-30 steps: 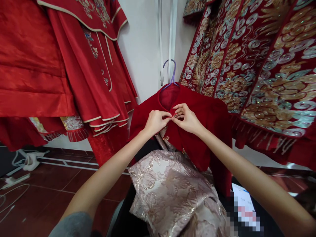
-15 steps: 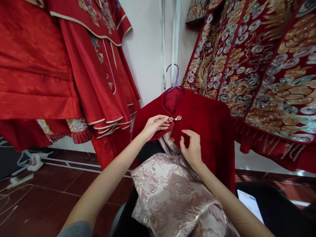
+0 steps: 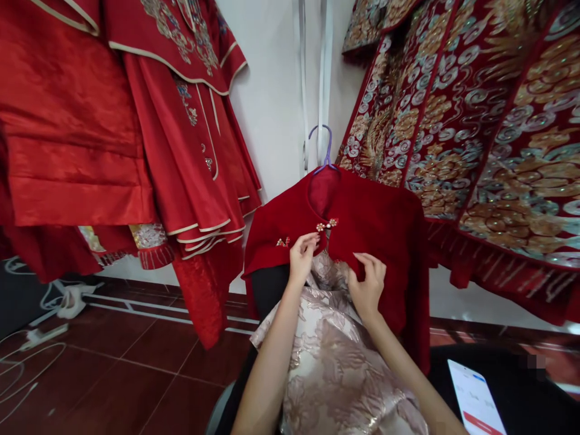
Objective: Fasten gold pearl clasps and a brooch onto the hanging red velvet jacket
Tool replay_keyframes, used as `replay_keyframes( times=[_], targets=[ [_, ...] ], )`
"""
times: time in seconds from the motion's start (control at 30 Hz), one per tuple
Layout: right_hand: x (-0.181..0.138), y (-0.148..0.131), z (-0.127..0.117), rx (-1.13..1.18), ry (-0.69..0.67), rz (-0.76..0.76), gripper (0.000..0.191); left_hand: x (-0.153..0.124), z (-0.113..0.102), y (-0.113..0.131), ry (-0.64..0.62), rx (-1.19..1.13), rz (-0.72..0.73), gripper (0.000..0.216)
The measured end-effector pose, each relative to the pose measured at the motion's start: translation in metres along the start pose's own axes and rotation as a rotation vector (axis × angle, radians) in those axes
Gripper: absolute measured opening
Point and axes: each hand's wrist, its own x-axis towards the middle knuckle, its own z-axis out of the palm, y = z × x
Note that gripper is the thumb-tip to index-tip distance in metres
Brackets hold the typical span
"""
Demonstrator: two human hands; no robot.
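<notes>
Here, the left hand (image 3: 302, 258) pinches one front edge of the red jacket (image 3: 385, 223), the right hand (image 3: 368, 283) pinches the other; the fastened clasp (image 3: 327, 225) sits just above both grips.

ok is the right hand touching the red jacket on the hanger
Touching. The head view shows the right hand with thumb and fingers pinching the front edge of the red velvet jacket, below the collar clasp.
</notes>
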Motion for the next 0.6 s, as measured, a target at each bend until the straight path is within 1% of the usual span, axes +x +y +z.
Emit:
replay_keyframes(
  times=[0.07, 0.13, 0.2, 0.27, 0.33, 0.4, 0.47, 0.5, 0.53, 0.6],
  targets=[
    [0.002, -0.011, -0.007, 0.075, -0.017, 0.024, 0.021, -0.003, -0.003, 0.000, 0.054, 0.098, 0.029, 0.022],
    [0.007, -0.025, -0.014, 0.177, -0.059, 0.073, 0.017, -0.006, -0.005, 0.002, 0.110, 0.255, 0.111, 0.022],
    [0.014, -0.038, -0.019, 0.271, -0.101, 0.149, 0.014, -0.011, -0.007, 0.006, 0.124, 0.393, 0.208, 0.021],
    [0.020, -0.048, -0.022, 0.344, -0.139, 0.203, 0.019, -0.016, -0.007, 0.009, 0.095, 0.511, 0.293, 0.019],
    [0.022, -0.056, -0.023, 0.412, -0.186, 0.241, 0.032, -0.021, -0.007, 0.011, 0.073, 0.676, 0.360, 0.020],
    [0.024, -0.060, -0.024, 0.472, -0.261, 0.312, 0.040, -0.025, -0.007, 0.012, 0.111, 0.858, 0.392, 0.022],
    [0.025, -0.061, -0.024, 0.501, -0.364, 0.386, 0.041, -0.028, -0.008, 0.011, 0.170, 0.985, 0.416, 0.017],
    [0.025, -0.061, -0.024, 0.493, -0.400, 0.398, 0.041, -0.029, -0.008, 0.011, 0.193, 1.020, 0.438, 0.014],
    [0.025, -0.062, -0.024, 0.467, -0.415, 0.387, 0.040, -0.030, -0.008, 0.010, 0.201, 1.042, 0.467, 0.013],
    [0.025, -0.062, -0.024, 0.385, -0.385, 0.329, 0.038, -0.032, -0.009, 0.010, 0.205, 1.053, 0.533, 0.015]
  ],
)
